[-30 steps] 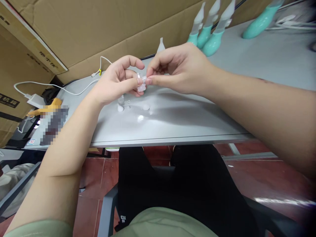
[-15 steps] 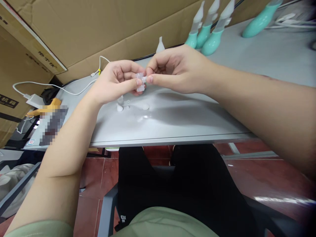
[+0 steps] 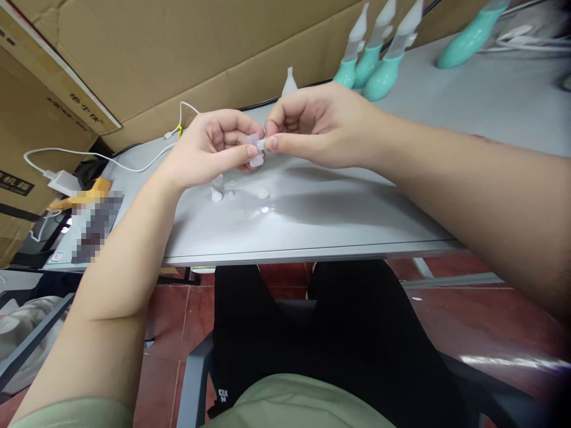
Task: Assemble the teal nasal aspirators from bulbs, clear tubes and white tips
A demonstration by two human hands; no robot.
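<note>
The left hand (image 3: pixel 218 142) is pinching a clear plastic piece (image 3: pixel 256 159) above the counter (image 3: pixel 312 229); the right hand (image 3: pixel 321 122) is gripping a stub (image 3: pixel 262 144) at its side, both hands nearly meeting; this joining seems to be partway along, though whether the stub is sitting fully home I cannot tell; small white parts (image 3: pixel 216 195) are lying loose below, apparently awaiting work; a white cone (image 3: pixel 289 83) is showing beyond, its base hidden; three teal bulbs (image 3: pixel 381 77) are already carrying clear necks (image 3: pixel 398 44) and white tips (image 3: pixel 410 21), seemingly complete.
</note>
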